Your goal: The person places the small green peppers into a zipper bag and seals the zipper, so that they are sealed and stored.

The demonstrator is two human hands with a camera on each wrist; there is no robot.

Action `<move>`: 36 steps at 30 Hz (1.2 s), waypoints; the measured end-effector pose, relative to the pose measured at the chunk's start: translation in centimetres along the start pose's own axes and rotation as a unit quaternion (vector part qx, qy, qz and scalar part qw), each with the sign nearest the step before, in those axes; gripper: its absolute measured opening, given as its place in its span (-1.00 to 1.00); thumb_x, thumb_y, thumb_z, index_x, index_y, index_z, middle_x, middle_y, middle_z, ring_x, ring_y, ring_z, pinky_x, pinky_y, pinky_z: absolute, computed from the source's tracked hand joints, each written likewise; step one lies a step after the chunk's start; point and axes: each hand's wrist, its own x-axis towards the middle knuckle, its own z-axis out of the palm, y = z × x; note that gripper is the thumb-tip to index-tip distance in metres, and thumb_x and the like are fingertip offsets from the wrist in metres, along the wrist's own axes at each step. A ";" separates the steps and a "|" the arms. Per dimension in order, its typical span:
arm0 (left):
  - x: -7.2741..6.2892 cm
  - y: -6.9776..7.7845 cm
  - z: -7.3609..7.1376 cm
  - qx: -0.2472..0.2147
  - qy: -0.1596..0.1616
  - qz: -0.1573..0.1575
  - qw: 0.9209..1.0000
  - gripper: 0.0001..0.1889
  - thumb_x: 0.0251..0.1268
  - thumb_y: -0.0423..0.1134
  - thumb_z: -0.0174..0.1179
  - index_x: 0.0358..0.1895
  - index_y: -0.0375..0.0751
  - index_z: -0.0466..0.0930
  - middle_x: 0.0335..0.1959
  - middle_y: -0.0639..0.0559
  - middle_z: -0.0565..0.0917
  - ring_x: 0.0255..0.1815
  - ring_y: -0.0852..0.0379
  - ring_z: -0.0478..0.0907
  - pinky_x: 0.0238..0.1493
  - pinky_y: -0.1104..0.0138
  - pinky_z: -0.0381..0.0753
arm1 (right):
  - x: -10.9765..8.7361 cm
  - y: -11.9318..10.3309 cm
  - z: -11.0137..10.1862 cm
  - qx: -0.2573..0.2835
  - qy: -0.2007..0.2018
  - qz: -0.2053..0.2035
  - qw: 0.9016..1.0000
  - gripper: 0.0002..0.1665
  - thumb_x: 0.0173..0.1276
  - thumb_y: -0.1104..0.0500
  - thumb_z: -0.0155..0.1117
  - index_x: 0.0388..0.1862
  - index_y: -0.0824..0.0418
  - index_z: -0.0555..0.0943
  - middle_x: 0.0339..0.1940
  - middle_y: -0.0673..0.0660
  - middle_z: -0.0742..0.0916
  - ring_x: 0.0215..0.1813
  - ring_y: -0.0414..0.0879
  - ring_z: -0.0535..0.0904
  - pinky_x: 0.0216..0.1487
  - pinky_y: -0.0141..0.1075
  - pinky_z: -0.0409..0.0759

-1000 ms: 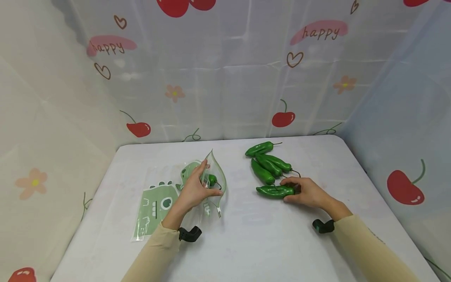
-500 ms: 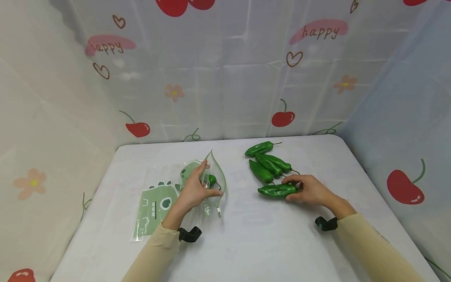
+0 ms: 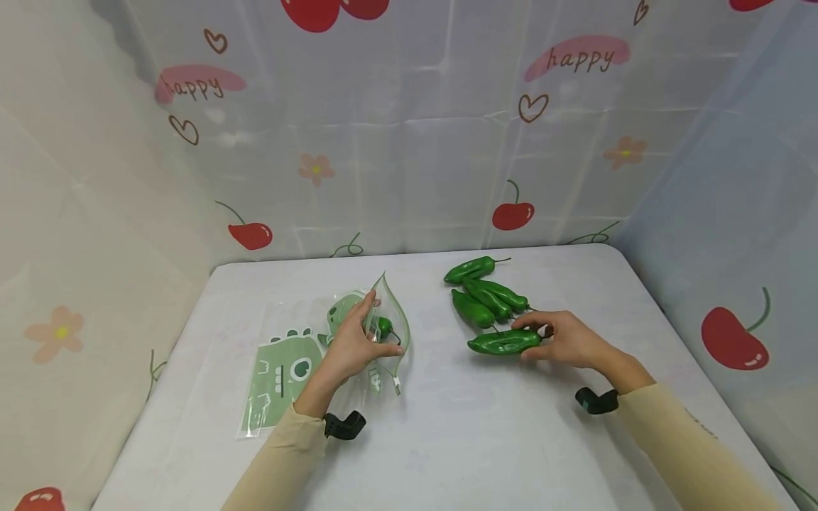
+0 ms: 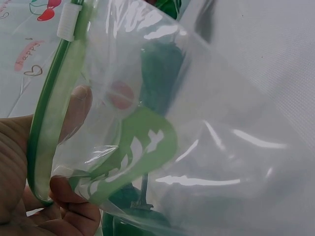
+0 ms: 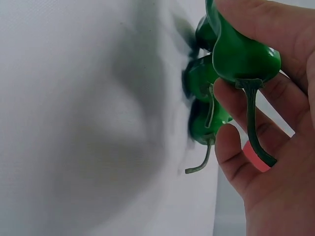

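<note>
My left hand [image 3: 350, 348] holds a clear zip bag [image 4: 236, 147] with a green-edged mouth and a white slider [image 4: 69, 22]. The mouth gapes between thumb and fingers, and a green chili pepper [image 3: 385, 326] shows in it. On the right, my right hand [image 3: 569, 344] pinches another green chili pepper [image 3: 501, 343] near its stem end. In the right wrist view, the stem [image 5: 252, 123] of this pepper hangs down in front of the palm. Several more green chili peppers [image 3: 488, 298] lie just behind that hand.
A flat bag [image 3: 275, 390] with a green cartoon monster print lies at the left, under and beside the left forearm. The white table [image 3: 447, 440] meets a patterned curtain [image 3: 409, 142] at its back edge. Further curtains hang at both sides.
My right hand has shifted slightly right and away from me, and its held pepper has moved a little right. The left hand and the bag have stayed in place.
</note>
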 end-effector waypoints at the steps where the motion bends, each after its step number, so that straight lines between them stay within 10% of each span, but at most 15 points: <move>1: 0.0 0.0 0.0 0.000 0.000 0.000 1.000 0.31 -0.08 -0.15 0.69 0.70 0.15 -0.08 0.66 0.04 0.16 0.49 -0.21 0.39 0.34 -0.01 0.55 | 0.0 0.0 -0.1 -0.001 -0.001 0.002 1.000 -0.43 0.09 0.04 0.69 0.11 -0.12 0.70 0.01 -0.03 0.74 0.02 -0.07 0.55 0.07 -0.07 0.58; 36: -0.1 0.2 0.2 0.001 0.001 0.008 1.000 0.32 -0.09 -0.13 0.69 0.71 0.08 -0.08 0.66 0.00 0.17 0.47 -0.21 0.40 0.33 -0.02 0.56 | 0.9 -2.1 -0.6 -0.023 0.024 -0.027 0.999 -0.44 0.09 0.06 0.70 0.10 -0.07 0.72 -0.15 -0.06 0.73 -0.07 -0.11 0.55 -0.01 -0.06 0.58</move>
